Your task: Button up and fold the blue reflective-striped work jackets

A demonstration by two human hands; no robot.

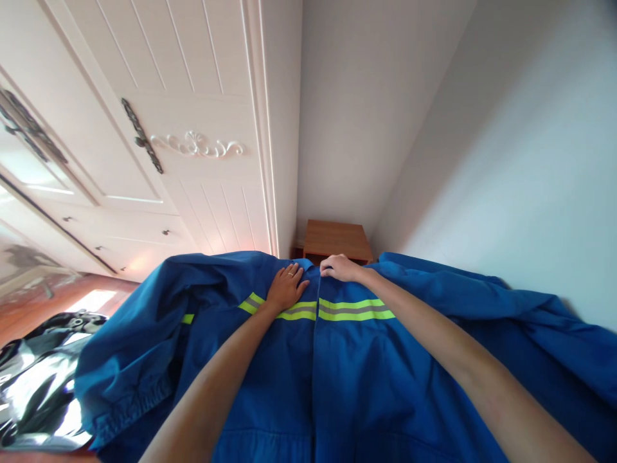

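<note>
A blue work jacket (284, 379) with yellow-green and grey reflective bands lies spread out front side up, its collar end away from me. My left hand (288, 288), wearing a ring, rests flat on the upper chest just left of the front opening, fingers extended. Across the opening, my right hand (340, 266) is closed with the fingertips pinching the front edge near the collar. One sleeve (130, 360) drapes down at the left with a gathered cuff. The other sleeve (520, 302) stretches out to the right. What supports the jacket is hidden under it.
A white wardrobe (212, 116) with dark ornate handles stands along the left. Beyond the collar is a small brown wooden cabinet (335, 238). A pale wall (520, 186) closes the right side. At the lower left, shiny plastic-looking bags (43, 386) lie near the reddish floor (110, 286).
</note>
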